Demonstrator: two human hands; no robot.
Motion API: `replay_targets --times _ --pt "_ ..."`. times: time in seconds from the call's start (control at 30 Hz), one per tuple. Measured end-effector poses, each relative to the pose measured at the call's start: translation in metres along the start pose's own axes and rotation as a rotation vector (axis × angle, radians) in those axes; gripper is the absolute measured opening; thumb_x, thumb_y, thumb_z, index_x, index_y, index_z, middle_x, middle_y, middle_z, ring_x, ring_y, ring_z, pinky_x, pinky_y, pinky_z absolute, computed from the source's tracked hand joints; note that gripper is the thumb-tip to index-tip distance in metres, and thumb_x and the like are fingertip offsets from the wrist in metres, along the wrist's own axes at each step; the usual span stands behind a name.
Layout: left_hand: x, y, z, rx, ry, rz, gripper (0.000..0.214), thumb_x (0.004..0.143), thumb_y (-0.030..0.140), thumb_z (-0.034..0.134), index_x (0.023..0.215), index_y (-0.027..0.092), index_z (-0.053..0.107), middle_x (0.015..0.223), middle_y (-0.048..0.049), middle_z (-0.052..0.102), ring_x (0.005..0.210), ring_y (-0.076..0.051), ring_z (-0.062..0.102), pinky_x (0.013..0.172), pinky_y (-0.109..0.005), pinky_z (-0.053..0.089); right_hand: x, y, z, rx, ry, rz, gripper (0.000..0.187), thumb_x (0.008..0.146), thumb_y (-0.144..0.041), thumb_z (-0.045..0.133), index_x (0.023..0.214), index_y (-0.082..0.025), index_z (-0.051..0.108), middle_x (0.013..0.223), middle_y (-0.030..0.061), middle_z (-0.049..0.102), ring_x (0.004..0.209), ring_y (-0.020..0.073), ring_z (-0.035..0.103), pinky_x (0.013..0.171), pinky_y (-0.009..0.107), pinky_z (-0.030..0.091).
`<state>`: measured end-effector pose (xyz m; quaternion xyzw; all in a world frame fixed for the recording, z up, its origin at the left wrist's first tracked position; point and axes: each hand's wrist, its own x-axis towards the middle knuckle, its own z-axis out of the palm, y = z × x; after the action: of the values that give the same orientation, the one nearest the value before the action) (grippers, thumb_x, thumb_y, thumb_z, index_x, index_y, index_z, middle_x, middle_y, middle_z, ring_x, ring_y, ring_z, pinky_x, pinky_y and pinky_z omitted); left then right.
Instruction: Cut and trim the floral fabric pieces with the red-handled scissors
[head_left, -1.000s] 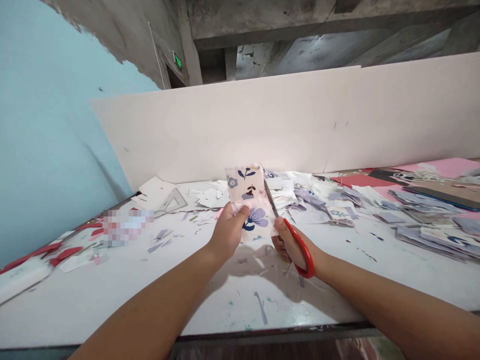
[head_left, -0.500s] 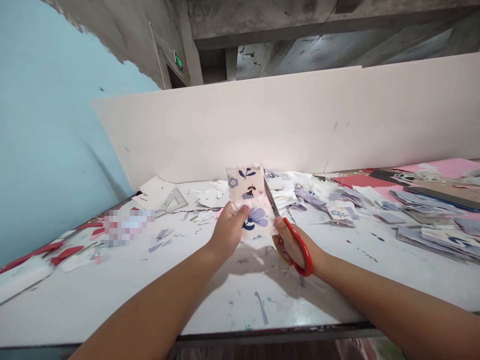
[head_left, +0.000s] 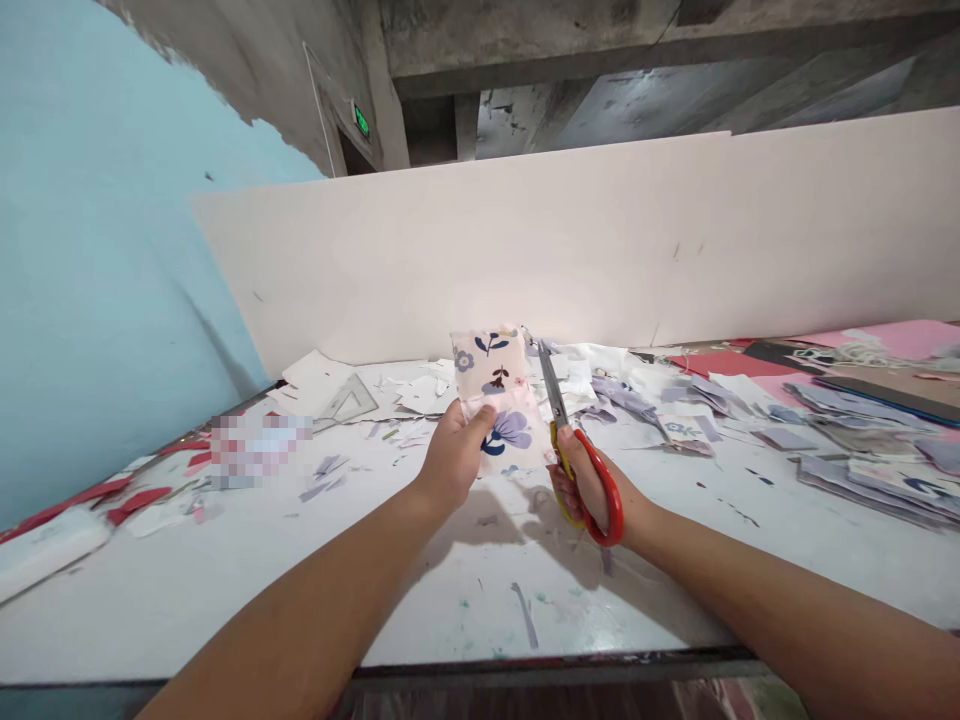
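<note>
My left hand (head_left: 453, 455) pinches a pale pink floral piece of fabric (head_left: 491, 372) by its lower left side, thumb on its front. Purple and dark blue flowers are printed on it, and a crease or seam crosses its middle. Close by on the right, my right hand (head_left: 583, 478) is closed on scissors (head_left: 553, 385) with red and yellow handles. Their blades point up and away, look nearly together, and stand slightly apart from the fabric's right edge. Both hands are held above the white table (head_left: 420, 610).
White paper scraps (head_left: 427, 388) and a clear set square (head_left: 351, 400) lie toward the back. At right are a stack of floral and purple pieces (head_left: 885, 485) and a dark flat object (head_left: 900, 398). Red scraps (head_left: 139, 505) lie at left. A pale board (head_left: 480, 250) stands behind.
The scissors have moved a little off the fabric's right edge, so more of their blades shows. My left hand still grips the fabric at nearly the same place.
</note>
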<state>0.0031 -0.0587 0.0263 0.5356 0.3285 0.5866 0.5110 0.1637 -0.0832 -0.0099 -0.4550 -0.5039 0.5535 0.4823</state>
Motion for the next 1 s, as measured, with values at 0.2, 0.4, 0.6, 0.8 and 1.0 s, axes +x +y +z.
replay_targets --times 0.2,0.4,0.6,0.8,1.0 --pt "0.001 -0.001 0.0 -0.022 0.003 -0.011 0.037 0.069 0.045 0.061 0.095 0.018 0.056 0.087 -0.0064 0.065 0.08 -0.02 0.061 0.072 -0.034 0.046 -0.002 -0.004 0.002 0.039 -0.006 -0.054 0.049 0.072 -0.07 0.036 0.07 -0.022 0.041 0.057 -0.0048 0.043 0.041 0.0064 0.029 0.036 0.018 0.025" --pt "0.005 0.001 -0.003 -0.058 0.038 -0.003 0.038 0.068 0.043 0.063 0.094 0.017 0.056 0.086 -0.0067 0.065 0.079 -0.019 0.061 0.07 -0.032 0.046 -0.008 -0.004 0.003 -0.168 -0.071 -0.163 0.052 0.075 -0.069 0.031 0.079 -0.02 0.047 0.073 0.0005 0.05 0.05 0.0085 0.033 0.044 0.022 0.03" --pt "0.008 0.004 -0.002 -0.118 0.062 0.053 0.037 0.067 0.044 0.063 0.092 0.017 0.056 0.085 -0.005 0.066 0.08 -0.018 0.062 0.073 -0.031 0.046 -0.015 -0.004 0.006 -0.382 -0.073 -0.26 0.053 0.08 -0.065 0.026 0.084 -0.018 0.05 0.072 0.0015 0.048 0.054 0.0106 0.037 0.047 0.024 0.034" --pt "0.008 0.004 -0.001 -0.122 0.104 0.127 0.036 0.07 0.043 0.061 0.097 0.019 0.054 0.091 -0.0049 0.066 0.085 -0.018 0.061 0.075 -0.031 0.045 -0.017 -0.006 0.008 -0.463 -0.08 -0.306 0.054 0.079 -0.066 0.026 0.085 -0.018 0.049 0.069 0.0005 0.047 0.053 0.0113 0.036 0.048 0.025 0.034" --pt "0.004 0.009 -0.003 0.043 0.144 0.164 0.037 0.073 0.045 0.057 0.101 0.02 0.054 0.099 -0.0062 0.064 0.091 -0.019 0.06 0.078 -0.032 0.044 -0.021 -0.009 0.01 -0.553 -0.057 -0.345 0.049 0.081 -0.063 0.026 0.074 -0.018 0.045 0.064 -0.0018 0.042 0.054 0.0118 0.038 0.05 0.026 0.034"
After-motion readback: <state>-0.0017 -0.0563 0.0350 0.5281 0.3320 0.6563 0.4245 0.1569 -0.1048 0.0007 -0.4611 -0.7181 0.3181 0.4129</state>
